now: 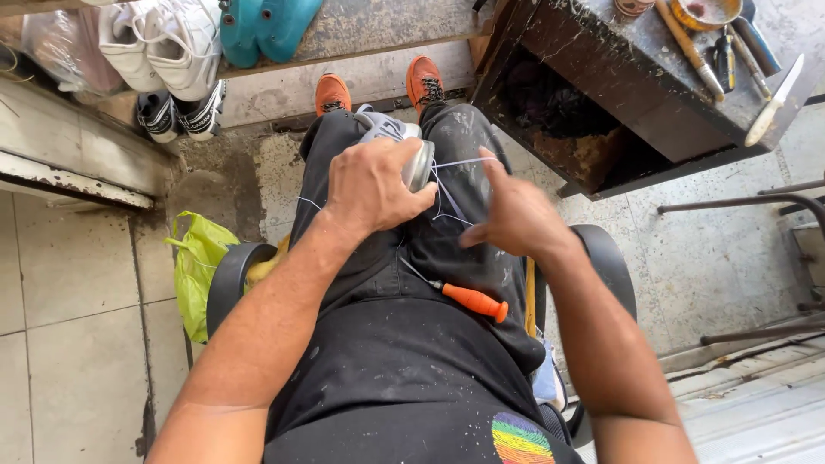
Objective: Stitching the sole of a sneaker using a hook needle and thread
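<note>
Left hand [371, 185] grips grey shoe [391, 137] on lap; right hand [514, 215] pulls white thread [460, 162].

A grey sneaker [391, 137] with white thread [451, 185] lies on black, paint-speckled trousers [387, 258]. At five o'clock, an awl [473, 301] has an orange handle. Orange shoes [378, 86] sit at twelve, white sneakers [163, 43] at eleven, a lime-green bag [196, 266] at nine.
</note>
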